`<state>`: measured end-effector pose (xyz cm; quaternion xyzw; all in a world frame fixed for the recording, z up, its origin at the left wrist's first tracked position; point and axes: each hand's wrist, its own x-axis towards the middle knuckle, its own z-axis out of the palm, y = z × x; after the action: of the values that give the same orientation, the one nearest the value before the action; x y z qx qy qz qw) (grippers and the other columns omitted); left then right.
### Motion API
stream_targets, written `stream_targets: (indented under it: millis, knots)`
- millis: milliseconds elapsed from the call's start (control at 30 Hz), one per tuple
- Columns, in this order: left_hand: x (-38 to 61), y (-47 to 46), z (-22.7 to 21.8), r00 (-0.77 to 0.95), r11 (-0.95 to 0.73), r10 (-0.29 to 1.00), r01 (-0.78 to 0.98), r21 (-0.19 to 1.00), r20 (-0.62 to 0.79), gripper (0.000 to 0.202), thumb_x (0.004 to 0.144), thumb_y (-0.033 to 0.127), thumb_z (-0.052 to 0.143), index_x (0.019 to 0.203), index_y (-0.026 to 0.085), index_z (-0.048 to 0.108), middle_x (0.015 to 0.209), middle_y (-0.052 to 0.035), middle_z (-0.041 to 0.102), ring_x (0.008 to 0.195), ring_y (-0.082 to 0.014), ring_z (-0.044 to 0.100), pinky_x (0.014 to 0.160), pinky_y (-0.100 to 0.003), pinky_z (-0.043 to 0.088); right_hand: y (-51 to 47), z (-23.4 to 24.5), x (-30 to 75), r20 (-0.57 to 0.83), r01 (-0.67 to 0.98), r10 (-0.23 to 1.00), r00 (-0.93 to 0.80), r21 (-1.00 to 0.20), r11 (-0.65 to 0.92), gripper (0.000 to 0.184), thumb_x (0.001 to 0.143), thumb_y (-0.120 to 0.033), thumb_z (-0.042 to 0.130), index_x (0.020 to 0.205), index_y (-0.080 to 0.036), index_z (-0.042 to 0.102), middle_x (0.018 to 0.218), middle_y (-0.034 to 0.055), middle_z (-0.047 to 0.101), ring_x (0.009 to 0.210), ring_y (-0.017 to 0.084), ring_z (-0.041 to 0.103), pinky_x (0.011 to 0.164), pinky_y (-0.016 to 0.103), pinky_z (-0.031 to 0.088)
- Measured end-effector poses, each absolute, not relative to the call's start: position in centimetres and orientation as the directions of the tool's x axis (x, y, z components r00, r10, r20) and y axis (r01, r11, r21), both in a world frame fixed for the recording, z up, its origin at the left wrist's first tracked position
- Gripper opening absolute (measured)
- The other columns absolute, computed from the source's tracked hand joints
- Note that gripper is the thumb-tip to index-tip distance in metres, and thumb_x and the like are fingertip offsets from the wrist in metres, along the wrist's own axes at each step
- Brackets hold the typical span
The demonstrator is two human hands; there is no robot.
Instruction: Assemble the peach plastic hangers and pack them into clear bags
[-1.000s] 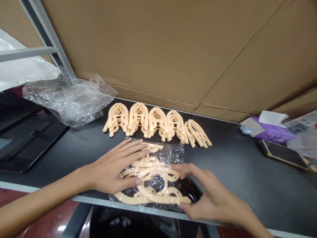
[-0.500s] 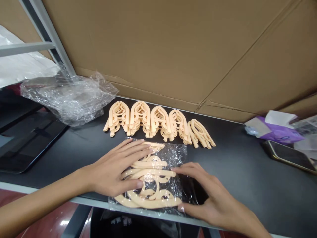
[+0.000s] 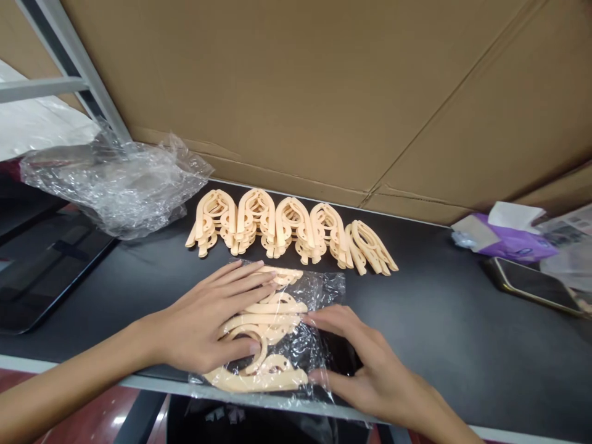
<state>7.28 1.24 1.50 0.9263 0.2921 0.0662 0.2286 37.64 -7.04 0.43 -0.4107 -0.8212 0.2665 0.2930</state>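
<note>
A clear plastic bag (image 3: 319, 290) lies on the table near its front edge, with several beige folding hangers (image 3: 277, 319) inside. My left hand (image 3: 203, 317) rests flat on the left part of the bag, fingers stretched out, covering some of the hangers. At the bag's right side is my right hand (image 3: 361, 361). Its thumb and index finger are apart, and their tips touch the hanger ends through the film. Behind the bag stands a row of stacked beige hangers (image 3: 256, 222), the rightmost group leaning over.
Crumpled clear plastic (image 3: 124, 191) lies at the back left beside a dark glossy tray-like object (image 3: 46, 271). On the right are a purple tissue pack (image 3: 513, 240) and a phone (image 3: 531, 287). A cardboard wall (image 3: 300, 92) closes off the back.
My right hand has moved left against the bag, and the hanger ends there have shifted left and closer together. My left hand stays flat on the bag. The view has shifted slightly.
</note>
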Motion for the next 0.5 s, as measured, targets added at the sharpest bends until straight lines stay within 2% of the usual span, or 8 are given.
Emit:
stream_targets:
  millis: [100,167,300,400,500]
  knots:
    - [7.3,1.3,1.6,0.824,-0.730,0.567,0.509,0.456,-0.012,0.079,0.094,0.061,0.058,0.161,0.033,0.027,0.166,-0.0033,0.030,0.155,-0.0328,0.023,0.127,-0.057,0.018,-7.0,1.1,37.5,0.251,0.523,0.835,-0.490,-0.681,0.512,0.056,0.084,-0.027,0.075,0.136,-0.028,0.054,0.123,0.0085,0.069,0.115,0.024,0.065,0.095,0.043,0.058]
    - [7.3,1.4,1.7,0.821,-0.726,0.571,0.514,0.457,-0.015,0.078,0.094,0.060,0.058,0.160,0.032,0.029,0.166,-0.0036,0.030,0.155,-0.0332,0.023,0.126,-0.057,0.021,-6.5,1.9,38.3,0.263,0.560,0.855,-0.447,-0.663,0.497,0.044,0.086,-0.026,0.073,0.127,-0.028,0.060,0.116,0.0055,0.073,0.110,0.023,0.068,0.093,0.040,0.058]
    - [7.1,1.4,1.6,0.814,-0.720,0.581,0.518,0.462,-0.009,0.079,0.093,0.061,0.058,0.161,0.032,0.028,0.166,-0.0037,0.029,0.155,-0.0345,0.022,0.126,-0.058,0.021,-4.7,2.8,41.4,0.362,0.700,0.920,-0.153,-0.618,0.359,0.023,0.089,-0.030,0.070,0.112,-0.026,0.067,0.102,0.0032,0.078,0.098,0.022,0.073,0.090,0.039,0.059]
    - [7.1,1.4,1.5,0.810,-0.713,0.587,0.520,0.470,-0.006,0.078,0.094,0.061,0.057,0.161,0.033,0.027,0.166,-0.0030,0.029,0.155,-0.0340,0.022,0.126,-0.057,0.021,-3.2,2.5,43.1,0.373,0.741,0.928,0.022,-0.629,0.235,0.026,0.088,-0.039,0.070,0.108,-0.023,0.069,0.102,0.0056,0.078,0.096,0.024,0.073,0.091,0.042,0.057]
    - [7.2,1.4,1.7,0.809,-0.707,0.588,0.521,0.479,-0.011,0.077,0.093,0.063,0.057,0.160,0.034,0.030,0.166,-0.0024,0.031,0.154,-0.0340,0.025,0.126,-0.056,0.022,-2.7,1.8,43.2,0.321,0.750,0.947,0.026,-0.632,0.194,0.028,0.086,-0.043,0.070,0.106,-0.023,0.071,0.102,0.0063,0.078,0.091,0.024,0.072,0.086,0.040,0.058]
